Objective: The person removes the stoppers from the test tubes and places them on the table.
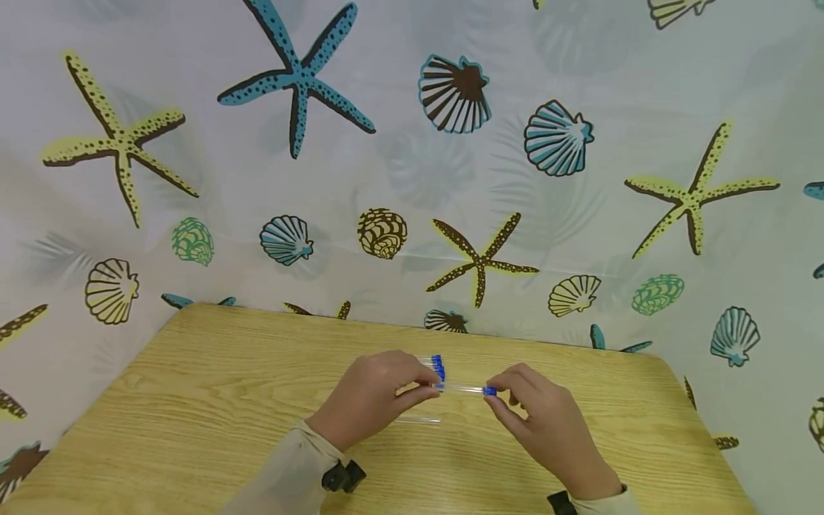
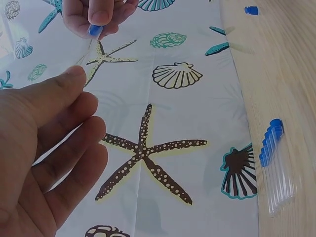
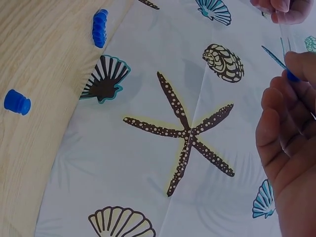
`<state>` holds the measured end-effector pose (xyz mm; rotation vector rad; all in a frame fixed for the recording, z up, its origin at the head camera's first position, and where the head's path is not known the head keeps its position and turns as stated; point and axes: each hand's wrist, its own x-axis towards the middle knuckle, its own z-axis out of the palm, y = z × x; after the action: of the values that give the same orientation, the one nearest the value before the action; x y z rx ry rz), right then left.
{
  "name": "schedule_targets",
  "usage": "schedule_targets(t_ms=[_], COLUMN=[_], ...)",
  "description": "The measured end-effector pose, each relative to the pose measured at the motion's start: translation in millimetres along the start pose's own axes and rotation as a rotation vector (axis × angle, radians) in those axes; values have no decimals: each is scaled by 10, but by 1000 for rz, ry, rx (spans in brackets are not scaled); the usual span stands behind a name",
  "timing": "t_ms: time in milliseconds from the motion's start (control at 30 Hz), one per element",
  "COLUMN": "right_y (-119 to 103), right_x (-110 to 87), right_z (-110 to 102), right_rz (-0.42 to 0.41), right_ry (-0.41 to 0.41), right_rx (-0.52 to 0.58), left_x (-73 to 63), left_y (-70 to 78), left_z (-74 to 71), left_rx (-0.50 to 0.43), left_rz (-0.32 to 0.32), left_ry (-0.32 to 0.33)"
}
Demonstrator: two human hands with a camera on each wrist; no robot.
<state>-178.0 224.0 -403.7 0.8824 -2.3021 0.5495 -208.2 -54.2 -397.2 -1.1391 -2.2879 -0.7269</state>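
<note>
A clear test tube (image 1: 465, 388) is held level between both hands above the table. My left hand (image 1: 380, 392) pinches it near its left end with thumb and fingertips. At the tube's right end my right hand (image 1: 543, 425) pinches a blue cap (image 1: 490, 391), also visible as a blue cap (image 3: 292, 76) in the right wrist view. Whether the cap is fully seated cannot be told. Beyond the left hand lies a row of several blue-capped tubes (image 2: 279, 170), partly hidden in the head view. Closer to me, a clear tube (image 1: 418, 420) lies on the table, its left part behind the hand.
A loose blue cap (image 3: 17, 102) stands on the wooden table (image 1: 257, 372), seen in both wrist views. Behind the table hangs a white cloth (image 1: 399, 172) printed with starfish and shells. Black straps (image 1: 343, 476) sit at the wrists.
</note>
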Motion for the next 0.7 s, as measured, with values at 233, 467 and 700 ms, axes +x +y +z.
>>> schedule_targets(t_ms=[233, 467, 700], right_y=[-6, -33, -45], right_x=[-2, -2, -6], right_z=[9, 20, -4], right_rz=[-32, -34, -52], right_ry=[55, 70, -34], right_rx=[13, 11, 112], left_x=[11, 0, -6], left_y=[51, 50, 27], left_z=[-5, -18, -32], left_rx=[40, 21, 16], left_rz=[-19, -30, -10], left_ry=[-7, 10, 16])
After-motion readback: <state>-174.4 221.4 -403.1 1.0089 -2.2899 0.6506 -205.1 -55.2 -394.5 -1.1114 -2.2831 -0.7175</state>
